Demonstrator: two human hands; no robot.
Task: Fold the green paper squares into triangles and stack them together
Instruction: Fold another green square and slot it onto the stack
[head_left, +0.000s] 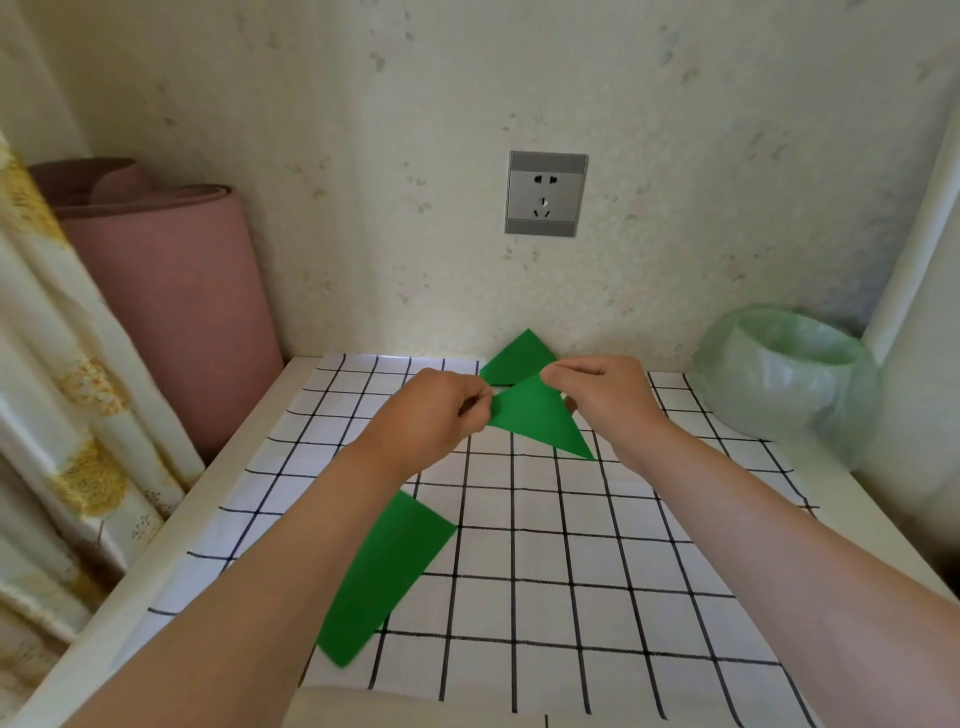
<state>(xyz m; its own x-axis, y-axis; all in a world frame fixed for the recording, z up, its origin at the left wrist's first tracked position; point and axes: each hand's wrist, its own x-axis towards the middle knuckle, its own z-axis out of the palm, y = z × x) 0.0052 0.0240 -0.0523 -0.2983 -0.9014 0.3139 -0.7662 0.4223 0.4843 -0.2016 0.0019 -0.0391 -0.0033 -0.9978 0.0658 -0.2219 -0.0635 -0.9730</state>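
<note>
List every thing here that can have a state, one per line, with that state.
Held triangle: folded, pinched by both hands.
Left hand: pinches its left corner.
Right hand: pinches its top corner.
Far triangle: folded, lying by the wall.
Green sheet: flat on the cloth, not folded into a triangle.
Socket: nothing plugged in.
Bin: lined, open.
Pink mat: rolled up.

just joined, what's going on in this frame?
A person is folding green paper. The left hand pinches the left corner of a folded triangle and the right hand pinches its top corner, over the checked cloth. A finished triangle sits at the back by the wall. A flat green sheet lies nearer the person, partly under the left forearm. The folded triangle is not yet stacked on the other.
</note>
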